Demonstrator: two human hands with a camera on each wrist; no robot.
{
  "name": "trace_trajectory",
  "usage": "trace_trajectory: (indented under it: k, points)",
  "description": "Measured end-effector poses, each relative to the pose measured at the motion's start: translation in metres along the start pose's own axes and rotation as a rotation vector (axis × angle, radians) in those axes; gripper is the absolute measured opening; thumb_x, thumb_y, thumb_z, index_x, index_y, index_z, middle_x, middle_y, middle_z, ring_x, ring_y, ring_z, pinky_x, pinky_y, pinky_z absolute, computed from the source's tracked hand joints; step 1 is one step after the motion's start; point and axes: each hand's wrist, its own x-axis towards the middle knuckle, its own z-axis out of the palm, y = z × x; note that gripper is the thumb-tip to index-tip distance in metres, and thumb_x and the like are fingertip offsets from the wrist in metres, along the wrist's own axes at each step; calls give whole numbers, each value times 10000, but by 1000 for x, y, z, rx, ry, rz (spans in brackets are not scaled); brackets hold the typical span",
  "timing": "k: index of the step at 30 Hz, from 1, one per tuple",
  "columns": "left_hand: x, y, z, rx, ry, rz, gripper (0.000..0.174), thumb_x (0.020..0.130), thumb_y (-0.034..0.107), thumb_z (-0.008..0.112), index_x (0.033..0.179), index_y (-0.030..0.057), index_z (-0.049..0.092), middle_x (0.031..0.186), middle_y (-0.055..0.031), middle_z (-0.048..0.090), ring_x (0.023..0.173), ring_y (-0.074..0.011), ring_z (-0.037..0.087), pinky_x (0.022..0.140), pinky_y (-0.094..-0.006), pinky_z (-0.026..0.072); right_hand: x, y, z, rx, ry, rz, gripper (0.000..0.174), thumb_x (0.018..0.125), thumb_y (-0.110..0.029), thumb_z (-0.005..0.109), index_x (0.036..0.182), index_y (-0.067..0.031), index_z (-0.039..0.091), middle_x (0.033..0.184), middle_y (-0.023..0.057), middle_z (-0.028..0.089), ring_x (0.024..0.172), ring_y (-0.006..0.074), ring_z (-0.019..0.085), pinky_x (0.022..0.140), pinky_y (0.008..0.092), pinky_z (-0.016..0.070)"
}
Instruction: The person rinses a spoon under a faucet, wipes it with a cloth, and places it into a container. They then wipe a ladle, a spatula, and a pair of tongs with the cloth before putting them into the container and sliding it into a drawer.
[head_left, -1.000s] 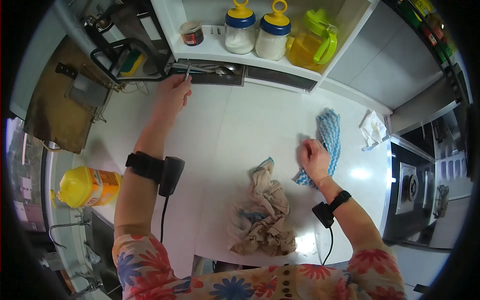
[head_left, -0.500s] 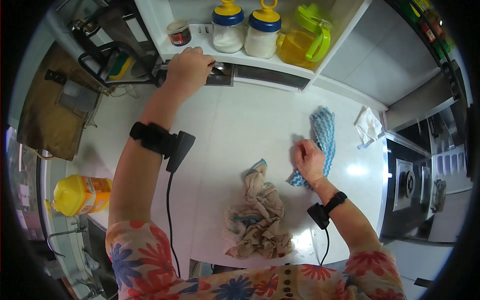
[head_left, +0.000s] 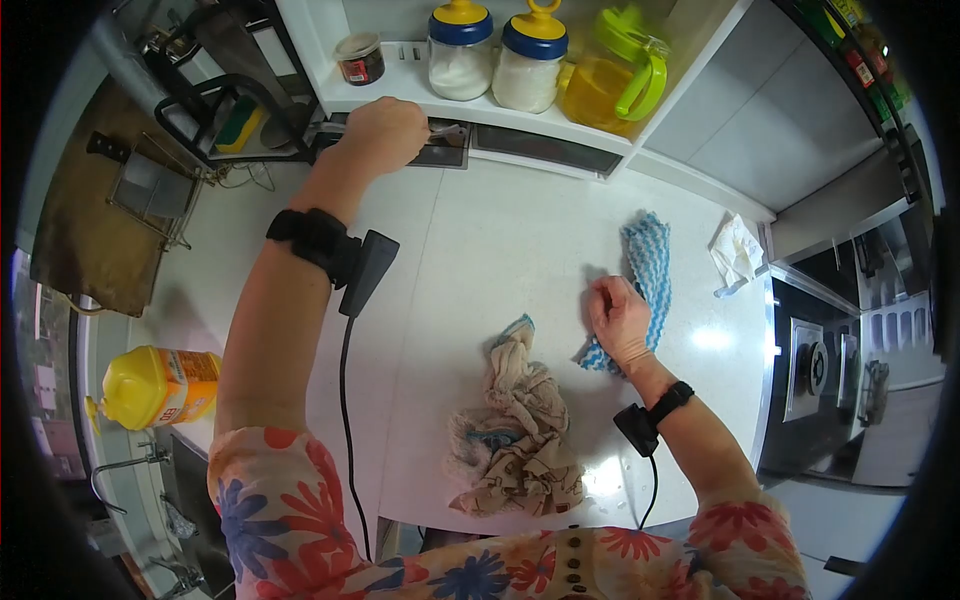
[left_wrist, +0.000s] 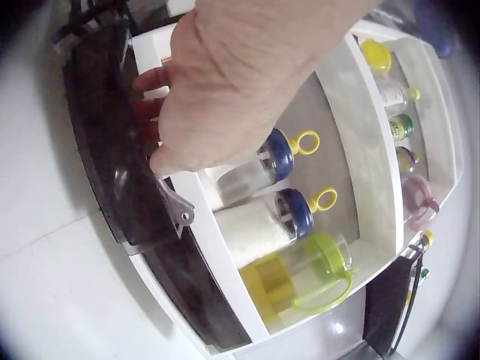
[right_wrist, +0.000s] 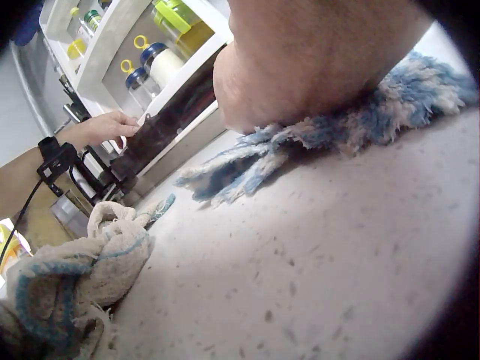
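Observation:
My left hand (head_left: 385, 135) reaches palm-down into the dark shallow drawer (head_left: 440, 155) under the white shelf, its fingers partly hidden. In the left wrist view, a metal utensil handle with a hole in its end (left_wrist: 180, 208) pokes out beside the thumb; I cannot tell whether the fingers hold it. My right hand (head_left: 618, 318) rests, loosely curled, at the left edge of a blue-and-white striped cloth (head_left: 650, 265). A crumpled beige cloth with teal edging (head_left: 525, 410) lies on the counter to its left.
On the shelf stand a small dark jar (head_left: 359, 60), two blue-lidded jars (head_left: 460, 60) and a green-handled oil jug (head_left: 600, 90). A black rack (head_left: 260, 130) is left of the drawer. A yellow jug (head_left: 145, 388) stands by the sink; a stove (head_left: 808, 370) is at right.
A second ago my left hand held up a thin metal utensil by the drawer. It has since moved right and turned palm-down over the drawer. My right hand stays on the cloth.

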Motion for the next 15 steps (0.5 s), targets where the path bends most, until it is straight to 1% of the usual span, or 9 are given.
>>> trace_trajectory:
  k: [2, 4, 8, 10, 11, 13, 14, 15]
  points:
    - [-1, -4, 1, -9, 0, -12, 212, 826, 225, 556, 816, 38, 656, 795, -161, 628, 781, -324, 597, 704, -410, 477, 1, -1, -1, -1, 5, -4, 58, 758, -76, 576, 816, -75, 571, 756, 103, 593, 671, 298, 591, 582, 357, 484]
    - [-3, -10, 1, -190, 11, -37, 194, 808, 204, 578, 834, 27, 655, 770, -163, 626, 737, -328, 597, 667, -393, 476, 0, -2, -1, -2, 10, -9, 59, 758, -76, 575, 817, -75, 571, 757, 103, 594, 670, 299, 590, 582, 358, 484]
    - [-3, -24, 0, -183, -22, -47, 191, 793, 193, 594, 857, 23, 654, 762, -166, 627, 707, -325, 599, 646, -385, 471, -1, 1, 2, 1, 13, -15, 61, 760, -77, 568, 821, -78, 574, 757, 99, 594, 664, 296, 590, 582, 362, 482]
    - [-6, -29, 1, -226, 67, 6, 194, 780, 192, 606, 869, 27, 658, 784, -157, 634, 693, -285, 609, 633, -363, 476, -1, 1, 2, 1, 9, -4, 62, 761, -77, 565, 822, -80, 576, 757, 97, 594, 662, 295, 589, 582, 363, 482]
    - [-11, -32, 2, -225, 68, 5, 194, 780, 192, 606, 869, 27, 658, 784, -157, 634, 693, -285, 609, 633, -363, 476, -1, 2, 2, -8, 9, -7, 63, 761, -78, 565, 823, -81, 576, 757, 95, 594, 661, 295, 589, 581, 364, 482]
    - [-28, -30, 4, -267, 470, -8, 209, 790, 211, 615, 884, 32, 670, 768, -115, 654, 662, -204, 617, 596, -317, 476, 0, 3, 1, -17, 12, -5, 64, 760, -80, 565, 823, -82, 577, 757, 93, 594, 660, 294, 589, 580, 365, 482]
    - [-38, -24, 4, -266, 467, -2, 209, 790, 211, 615, 884, 32, 670, 768, -115, 654, 662, -204, 617, 596, -317, 476, 0, 2, 1, -22, 20, -14, 67, 757, -79, 566, 823, -84, 578, 756, 93, 594, 661, 293, 589, 578, 365, 482]
    - [-53, -11, -5, -556, 267, -249, 219, 805, 223, 612, 902, 34, 667, 772, -91, 654, 661, -174, 612, 583, -297, 472, -1, 2, 1, -24, 27, -21, 70, 754, -79, 567, 823, -86, 579, 756, 92, 594, 661, 292, 590, 576, 365, 482]
